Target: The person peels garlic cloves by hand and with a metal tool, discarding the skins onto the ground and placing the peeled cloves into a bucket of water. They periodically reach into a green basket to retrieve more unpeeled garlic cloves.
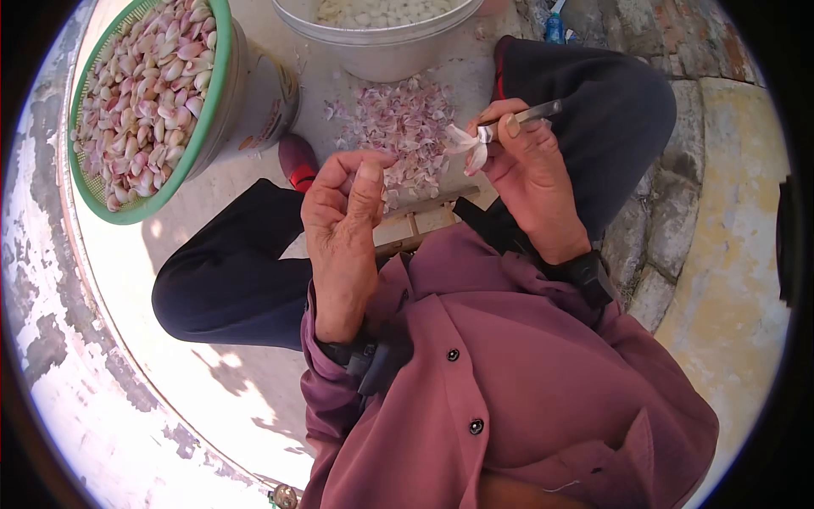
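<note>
My right hand (pixel 538 182) is closed around a small knife (pixel 541 112), its dark handle pointing up to the right. Pale garlic skin (pixel 465 144) clings by the blade and the fingertips, spread like petals. To the left, my left hand (pixel 343 220) is closed, thumb pressed against the curled forefinger; whatever it pinches is hidden. Between and beyond both hands lies a heap of pinkish garlic skins (pixel 407 119) on the ground. The hands are apart from each other.
A green-rimmed basket (pixel 223 76) heaped with unpeeled garlic cloves (pixel 148 93) rests on a bucket (pixel 270 106) at the upper left. A pale tub (pixel 373 55) holding peeled cloves (pixel 381 12) stands ahead. My bent legs flank the skins. Stone paving (pixel 674 212) lies right.
</note>
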The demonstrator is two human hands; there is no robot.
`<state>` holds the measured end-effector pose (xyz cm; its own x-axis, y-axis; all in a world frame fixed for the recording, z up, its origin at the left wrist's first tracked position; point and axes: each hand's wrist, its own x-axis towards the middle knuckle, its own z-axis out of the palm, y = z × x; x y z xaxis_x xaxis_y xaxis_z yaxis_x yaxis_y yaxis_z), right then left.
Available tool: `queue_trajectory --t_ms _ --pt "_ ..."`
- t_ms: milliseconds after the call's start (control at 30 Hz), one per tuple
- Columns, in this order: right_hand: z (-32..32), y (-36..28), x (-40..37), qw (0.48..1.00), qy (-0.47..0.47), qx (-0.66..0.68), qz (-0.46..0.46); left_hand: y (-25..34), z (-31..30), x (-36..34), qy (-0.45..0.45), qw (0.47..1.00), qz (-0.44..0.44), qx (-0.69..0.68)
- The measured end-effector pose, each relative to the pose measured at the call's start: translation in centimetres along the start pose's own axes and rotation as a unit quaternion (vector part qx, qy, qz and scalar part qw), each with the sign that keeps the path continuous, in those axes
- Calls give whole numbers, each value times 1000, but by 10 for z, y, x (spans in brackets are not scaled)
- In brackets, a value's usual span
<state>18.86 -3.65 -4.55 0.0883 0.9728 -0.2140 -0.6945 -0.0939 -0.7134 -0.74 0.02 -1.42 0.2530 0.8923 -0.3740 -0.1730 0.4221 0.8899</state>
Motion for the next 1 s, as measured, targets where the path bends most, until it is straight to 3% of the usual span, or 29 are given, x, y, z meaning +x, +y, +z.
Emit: queue_trajectory --t_ms 100,167,200,267,300,333,400,433,500,567,633,667,733,800,867,1000 --pt "-8 11 3 995 54 -78 39 58 14 37 22 980 186 -65" --pt "-14 21 2 983 38 -175 49 101 27 63 31 955 290 -61" --pt "-12 24 1 989 11 -136 56 116 33 80 49 943 326 -45" --pt "-13 34 -1 989 12 -134 66 129 34 122 51 873 405 266" --pt "-15 39 -2 987 12 -134 85 134 36 131 75 799 412 431" --pt "-16 42 -2 985 9 -147 88 131 38 133 102 805 412 414" --pt "-19 42 -2 985 12 -148 87 121 35 125 61 887 366 275" --pt "-18 42 -4 984 14 -152 90 113 28 126 -27 927 325 185" --pt "-17 34 -4 984 -11 -140 109 88 19 110 -108 979 161 -66" --pt "-17 24 -2 986 -58 -98 125 58 5 92 -114 979 101 -134" --pt "-13 23 2 990 -57 -119 48 31 -3 71 -92 981 51 -163" --pt "-23 32 8 964 -86 -252 9 19 -6 60 -80 981 30 -176" --pt "-15 27 5 954 26 -290 66 6 -6 38 -50 978 -10 -205" --pt "-6 22 1 974 20 -212 76 -7 -8 22 -35 971 -22 -236" --pt "9 21 0 947 -21 -317 -53 -17 -10 11 -18 974 -20 -227" --pt "41 18 -3 948 -50 -294 -113 -32 -9 -3 14 972 -11 -235"
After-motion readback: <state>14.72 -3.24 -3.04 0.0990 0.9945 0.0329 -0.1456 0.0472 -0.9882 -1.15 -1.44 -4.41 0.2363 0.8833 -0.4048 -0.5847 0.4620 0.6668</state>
